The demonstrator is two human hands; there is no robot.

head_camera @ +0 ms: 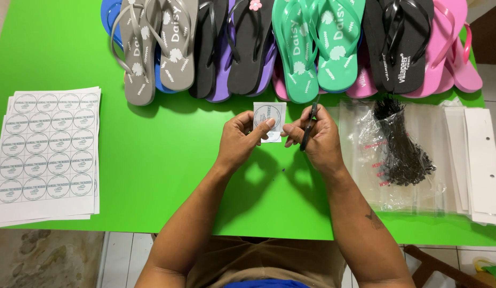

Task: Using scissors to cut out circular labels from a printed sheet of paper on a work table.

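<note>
Bright green covers the table (152, 160), which fills most of the view, and pale floor tiles show below its near edge. Along the far edge lies a row of flip-flops: a grey pair (152, 48), a black pair (232, 48) on top of purple ones, a teal pair (317, 48), another black pair (400, 45) and pink ones (456, 48) at the right end.

Near the middle of the table the left hand (240, 141) holds a small square sticker piece (270, 120) with a round printed label on it. The thumb and the forefinger pinch it at its lower left part, and the piece is lifted a little above the green surface. The right hand (317, 138) is just beside it. Its fingers are closed around a thin dark tool (309, 128), perhaps small scissors, which points up and away; what kind of tool it is cannot be told for sure. The fingertips of this hand come close to the right edge of the sticker piece.

On the left side of the table lies a stack of sticker sheets (48, 154) with many round labels in rows. On the right lie clear plastic bags (365, 160), a bundle of black ties (402, 144) on them, and white card strips (482, 165) at the far right.
</note>
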